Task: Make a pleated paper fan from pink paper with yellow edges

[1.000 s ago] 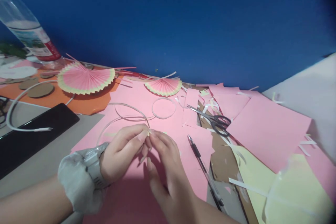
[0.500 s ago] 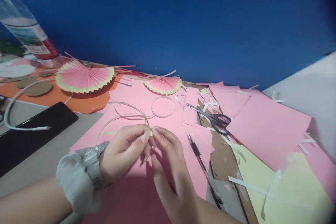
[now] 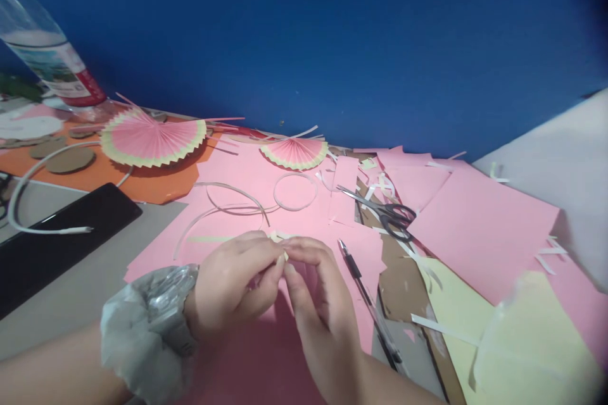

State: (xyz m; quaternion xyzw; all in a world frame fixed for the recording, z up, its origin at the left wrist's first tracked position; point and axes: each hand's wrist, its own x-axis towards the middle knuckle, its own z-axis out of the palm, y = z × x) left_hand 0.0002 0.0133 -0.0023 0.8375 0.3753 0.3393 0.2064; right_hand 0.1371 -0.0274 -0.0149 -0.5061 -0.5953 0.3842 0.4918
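Note:
My left hand [image 3: 237, 278], with a grey scrunchie [image 3: 140, 335] and a watch-like band at its wrist, is closed in a pinch on a small pale-yellow paper piece [image 3: 285, 256]. Against the same piece press the thumb and fingertips of my right hand [image 3: 325, 310]. Most of the piece is hidden by the fingers, and its full shape does not show. Beneath both hands lies pink paper [image 3: 247, 161]. Just beyond the fingers, thin pale loops [image 3: 228, 210] curl over this paper; a pale-green strip [image 3: 206, 239] lies left of the fingers.
Black-handled scissors [image 3: 398, 218] and a pen [image 3: 363, 291] lie to the right, near pink sheets [image 3: 489, 221] and yellow-green paper [image 3: 536, 342]. Pleated paper fans [image 3: 154, 142] stand at the back. A phone [image 3: 71, 240], white cable [image 3: 19, 196] and bottle [image 3: 57, 63] are left.
My left hand has rolled over, its knuckles now turned up, and the fingertips have shifted slightly down and right. The small paper piece moved with them. My right fingers have closed in further.

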